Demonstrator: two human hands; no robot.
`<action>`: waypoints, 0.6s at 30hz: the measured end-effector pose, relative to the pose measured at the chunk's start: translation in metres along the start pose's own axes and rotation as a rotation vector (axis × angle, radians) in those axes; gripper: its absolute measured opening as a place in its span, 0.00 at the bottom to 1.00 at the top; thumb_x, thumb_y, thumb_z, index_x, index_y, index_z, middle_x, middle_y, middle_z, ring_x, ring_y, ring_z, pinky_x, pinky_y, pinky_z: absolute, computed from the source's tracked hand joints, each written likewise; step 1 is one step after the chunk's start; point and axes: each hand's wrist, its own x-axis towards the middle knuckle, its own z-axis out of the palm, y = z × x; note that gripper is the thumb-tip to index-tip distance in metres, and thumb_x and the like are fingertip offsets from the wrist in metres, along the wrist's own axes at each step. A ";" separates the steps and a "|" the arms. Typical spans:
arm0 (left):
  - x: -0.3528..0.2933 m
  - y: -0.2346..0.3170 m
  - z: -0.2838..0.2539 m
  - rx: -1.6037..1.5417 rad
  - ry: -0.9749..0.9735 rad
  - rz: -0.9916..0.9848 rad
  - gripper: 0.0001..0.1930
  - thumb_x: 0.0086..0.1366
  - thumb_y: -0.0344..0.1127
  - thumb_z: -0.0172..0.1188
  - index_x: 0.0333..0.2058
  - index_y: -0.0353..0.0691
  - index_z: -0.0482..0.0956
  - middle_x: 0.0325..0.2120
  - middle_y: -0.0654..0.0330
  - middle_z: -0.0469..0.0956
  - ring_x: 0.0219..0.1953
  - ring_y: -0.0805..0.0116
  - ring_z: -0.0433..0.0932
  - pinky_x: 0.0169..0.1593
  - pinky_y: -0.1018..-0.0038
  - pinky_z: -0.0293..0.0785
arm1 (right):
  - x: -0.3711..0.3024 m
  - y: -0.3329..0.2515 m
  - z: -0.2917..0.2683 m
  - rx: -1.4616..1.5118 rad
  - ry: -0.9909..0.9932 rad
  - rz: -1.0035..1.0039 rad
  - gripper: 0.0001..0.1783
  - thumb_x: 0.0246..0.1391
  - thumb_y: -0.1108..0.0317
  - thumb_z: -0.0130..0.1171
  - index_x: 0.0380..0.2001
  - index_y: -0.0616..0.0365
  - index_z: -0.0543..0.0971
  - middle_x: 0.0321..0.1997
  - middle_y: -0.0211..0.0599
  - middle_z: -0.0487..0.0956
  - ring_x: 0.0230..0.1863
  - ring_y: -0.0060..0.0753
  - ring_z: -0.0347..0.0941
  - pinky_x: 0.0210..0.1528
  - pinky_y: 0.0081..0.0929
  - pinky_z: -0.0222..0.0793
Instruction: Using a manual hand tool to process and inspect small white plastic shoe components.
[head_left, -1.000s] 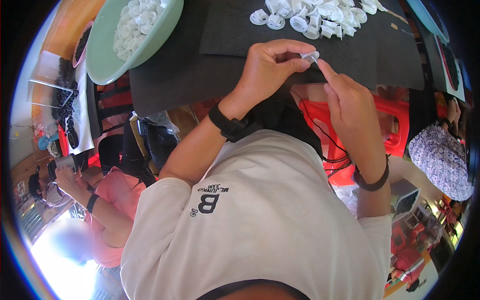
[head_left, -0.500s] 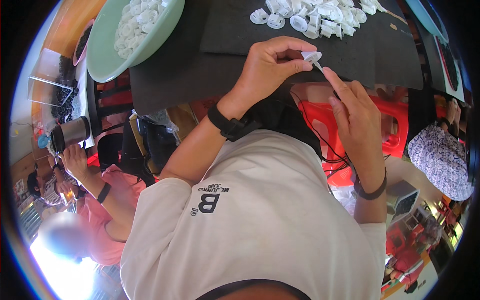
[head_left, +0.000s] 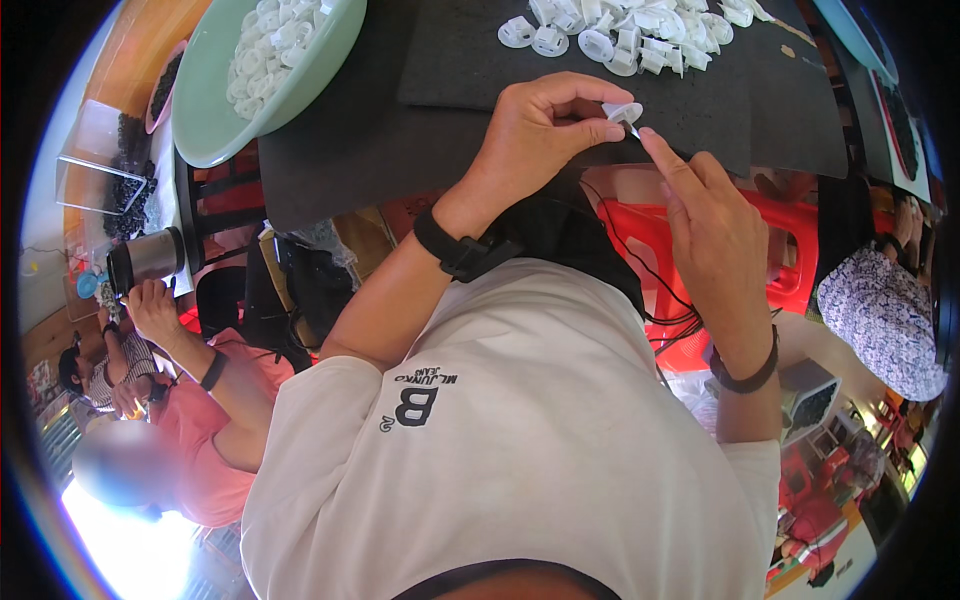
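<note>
Between thumb and index finger, my left hand (head_left: 535,130) pinches a small white plastic part (head_left: 622,111) with a round flange. My right hand (head_left: 708,215) is closed round a thin blade (head_left: 633,130), most of which its fingers hide. The index finger lies stretched along that blade, whose tip meets the underside of the part. Beyond my hands, a heap of similar white plastic parts (head_left: 640,30) lies on the dark table mat (head_left: 480,75).
At the far left stands a pale green bowl (head_left: 190,110) filled with white parts. A red plastic stool (head_left: 790,250) with black cables (head_left: 650,270) is below the table's edge. To the left, a co-worker in a pink shirt (head_left: 215,440) reaches toward a dark cylindrical container (head_left: 150,258).
My right hand has shifted slightly, and less of the blade shows past its index fingertip. The left hand keeps its pinch on the part in nearly the same place.
</note>
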 end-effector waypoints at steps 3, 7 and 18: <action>0.000 -0.001 0.000 -0.014 0.002 0.003 0.15 0.60 0.18 0.62 0.46 0.34 0.80 0.42 0.60 0.81 0.42 0.75 0.80 0.49 0.78 0.78 | 0.002 -0.004 -0.002 -0.024 0.002 -0.008 0.24 0.54 0.65 0.62 0.55 0.47 0.76 0.29 0.36 0.70 0.26 0.43 0.75 0.23 0.39 0.65; 0.000 -0.002 -0.001 0.035 0.001 0.017 0.15 0.60 0.18 0.63 0.46 0.34 0.80 0.43 0.59 0.81 0.42 0.74 0.80 0.49 0.78 0.78 | 0.004 -0.007 -0.004 -0.018 0.012 -0.004 0.26 0.50 0.62 0.65 0.55 0.47 0.76 0.29 0.36 0.70 0.27 0.43 0.75 0.24 0.39 0.66; 0.000 -0.002 -0.001 0.041 0.005 -0.007 0.15 0.59 0.18 0.63 0.46 0.34 0.81 0.43 0.59 0.81 0.43 0.75 0.80 0.49 0.78 0.78 | 0.008 -0.011 -0.006 -0.142 -0.056 0.014 0.25 0.52 0.61 0.63 0.56 0.46 0.75 0.34 0.34 0.73 0.28 0.43 0.78 0.26 0.38 0.72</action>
